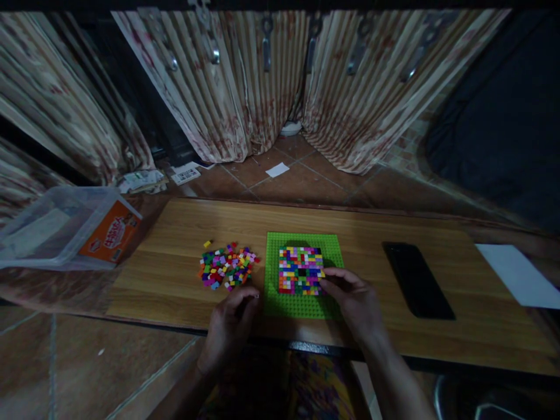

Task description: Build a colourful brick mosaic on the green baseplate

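Observation:
A green studded baseplate (301,307) lies on the wooden table, and a square block of many-coloured toy bricks (301,256) stands on it. At the right edge of that block, my right hand (356,300) pinches a small yellow brick (322,273) between thumb and forefinger. My left hand (230,324) is closed in a pinch left of the baseplate, just in front of a loose pile of small coloured bricks (227,265). A tiny pale brick (256,296) shows at its fingertips; the other left fingers are curled and partly hidden.
A black phone-like slab (417,280) lies right of the baseplate on the table (359,230). White paper (520,274) is at the far right. A clear plastic box (65,245) with an orange label stands at the left. Striped curtains (210,93) hang behind.

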A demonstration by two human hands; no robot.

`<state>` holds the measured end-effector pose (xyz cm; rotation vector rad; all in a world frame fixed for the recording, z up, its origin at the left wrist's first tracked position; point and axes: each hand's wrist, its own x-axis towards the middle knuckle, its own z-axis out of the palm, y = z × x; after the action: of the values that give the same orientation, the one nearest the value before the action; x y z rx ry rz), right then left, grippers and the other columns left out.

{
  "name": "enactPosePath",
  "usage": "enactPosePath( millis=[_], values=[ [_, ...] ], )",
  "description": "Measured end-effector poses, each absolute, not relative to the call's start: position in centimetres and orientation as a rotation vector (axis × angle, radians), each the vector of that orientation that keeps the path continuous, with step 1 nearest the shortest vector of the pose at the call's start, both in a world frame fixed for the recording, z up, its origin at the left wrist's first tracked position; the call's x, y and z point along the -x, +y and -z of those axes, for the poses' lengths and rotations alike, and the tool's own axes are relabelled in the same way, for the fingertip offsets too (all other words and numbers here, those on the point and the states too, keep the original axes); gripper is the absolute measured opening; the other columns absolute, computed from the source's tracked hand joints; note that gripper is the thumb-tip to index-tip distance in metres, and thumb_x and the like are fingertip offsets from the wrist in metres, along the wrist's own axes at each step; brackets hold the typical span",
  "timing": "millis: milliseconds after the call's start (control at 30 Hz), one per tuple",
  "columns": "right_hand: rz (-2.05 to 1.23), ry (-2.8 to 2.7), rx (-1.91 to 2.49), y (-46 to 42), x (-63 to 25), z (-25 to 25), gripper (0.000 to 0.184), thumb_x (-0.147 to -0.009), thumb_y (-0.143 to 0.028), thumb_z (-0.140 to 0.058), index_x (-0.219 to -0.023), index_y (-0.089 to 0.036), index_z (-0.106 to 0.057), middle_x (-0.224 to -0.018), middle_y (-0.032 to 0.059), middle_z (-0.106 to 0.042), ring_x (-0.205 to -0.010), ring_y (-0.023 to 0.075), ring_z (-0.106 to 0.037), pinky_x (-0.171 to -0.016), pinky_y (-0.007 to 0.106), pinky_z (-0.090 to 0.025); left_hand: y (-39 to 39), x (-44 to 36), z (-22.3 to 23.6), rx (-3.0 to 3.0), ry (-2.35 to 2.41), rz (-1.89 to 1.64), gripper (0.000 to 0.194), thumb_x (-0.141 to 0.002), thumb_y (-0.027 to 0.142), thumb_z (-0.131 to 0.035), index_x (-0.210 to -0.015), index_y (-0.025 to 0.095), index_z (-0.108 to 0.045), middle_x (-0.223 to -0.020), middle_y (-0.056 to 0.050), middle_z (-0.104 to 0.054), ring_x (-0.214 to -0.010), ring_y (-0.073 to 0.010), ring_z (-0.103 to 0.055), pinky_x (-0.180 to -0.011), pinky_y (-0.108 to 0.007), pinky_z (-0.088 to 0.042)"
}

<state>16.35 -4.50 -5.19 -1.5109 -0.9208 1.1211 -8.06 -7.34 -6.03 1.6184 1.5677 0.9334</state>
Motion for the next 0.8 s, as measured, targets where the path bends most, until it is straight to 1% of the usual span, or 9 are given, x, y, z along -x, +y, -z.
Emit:
enactPosePath(
  millis=[67, 267, 500, 567, 667, 733, 800],
  values=[
    [-1.176, -0.886, 1.504, -4.3, -16.4, 4.9, 0.03, -0.06, -0.035, -0.08, -0.086, -0.022, -0.071, -0.079, 0.001, -0.07, -0.07, 0.0164, -0.061, -0.064, 0.03, -0.049, -7.3, 8.0, 5.9, -1.613, 1.572, -0.929, 0.013, -0.086, 0.029, -0.056, -0.091, 0.02, -0.064, -0.078, 0.002, -0.067, -0.07, -0.0119, -0.062, -0.064, -0.02, -0.048],
    [-1.273, -0.814, 1.498, -3.5, -16.6, 4.1, 0.034, -0.053, -0.031, -0.083, -0.083, -0.021, -0.071, -0.078, 0.0005, -0.071, -0.07, 0.0164, -0.063, -0.064, 0.029, -0.049, -7.3, 8.0, 6.1, -1.582, 1.589, -0.91, 0.013, -0.086, 0.03, -0.057, -0.091, 0.02, -0.064, -0.074, 0.002, -0.067, -0.067, -0.0119, -0.062, -0.061, -0.019, -0.047],
    [-1.313, -0.812, 1.474, -3.0, -16.6, 4.1, 0.033, -0.051, -0.028, -0.083, -0.081, -0.021, -0.072, -0.079, 0.0021, -0.073, -0.074, 0.0185, -0.065, -0.068, 0.031, -0.051, -7.4, 8.1, 6.3, -1.557, 1.561, -0.921, 0.015, -0.086, 0.031, -0.056, -0.092, 0.02, -0.064, -0.075, 0.002, -0.067, -0.068, -0.0127, -0.062, -0.061, -0.02, -0.048],
    [-1.298, -0.799, 1.468, -2.9, -16.5, 4.2, 0.034, -0.049, -0.028, -0.083, -0.08, -0.02, -0.072, -0.079, 0.0023, -0.073, -0.074, 0.019, -0.065, -0.068, 0.032, -0.051, -7.2, 7.9, 5.9, -1.584, 1.505, -0.941, 0.014, -0.087, 0.03, -0.055, -0.094, 0.02, -0.064, -0.079, 0.001, -0.068, -0.071, -0.0131, -0.063, -0.064, -0.021, -0.049],
    [-1.298, -0.783, 1.473, -2.8, -16.5, 4.3, 0.039, -0.045, -0.028, -0.085, -0.08, -0.02, -0.071, -0.078, 0.0023, -0.073, -0.073, 0.0192, -0.065, -0.068, 0.033, -0.051, -6.5, 6.9, 5.1, -1.705, 1.416, -1.036, 0.012, -0.087, 0.025, -0.056, -0.093, 0.02, -0.065, -0.087, -0.002, -0.069, -0.081, -0.0143, -0.064, -0.073, -0.024, -0.05],
    [-1.324, -0.769, 1.463, -2.9, -16.6, 4.4, 0.044, -0.044, -0.028, -0.086, -0.084, -0.02, -0.071, -0.08, 0.0026, -0.073, -0.074, 0.0195, -0.065, -0.069, 0.033, -0.051, -5.9, 6.0, 4.5, -1.81, 1.37, -1.108, 0.011, -0.086, 0.021, -0.056, -0.089, 0.02, -0.066, -0.09, -0.003, -0.068, -0.086, -0.0149, -0.064, -0.078, -0.025, -0.05],
    [-1.355, -0.759, 1.427, -3.1, -16.8, 4.5, 0.048, -0.046, -0.03, -0.086, -0.09, -0.021, -0.071, -0.085, 0.003, -0.073, -0.077, 0.0198, -0.065, -0.071, 0.034, -0.05, -5.3, 4.9, 4.1, -1.883, 1.347, -1.152, 0.011, -0.085, 0.02, -0.057, -0.087, 0.021, -0.068, -0.092, -0.003, -0.066, -0.088, -0.0149, -0.063, -0.079, -0.026, -0.05]
  ],
)
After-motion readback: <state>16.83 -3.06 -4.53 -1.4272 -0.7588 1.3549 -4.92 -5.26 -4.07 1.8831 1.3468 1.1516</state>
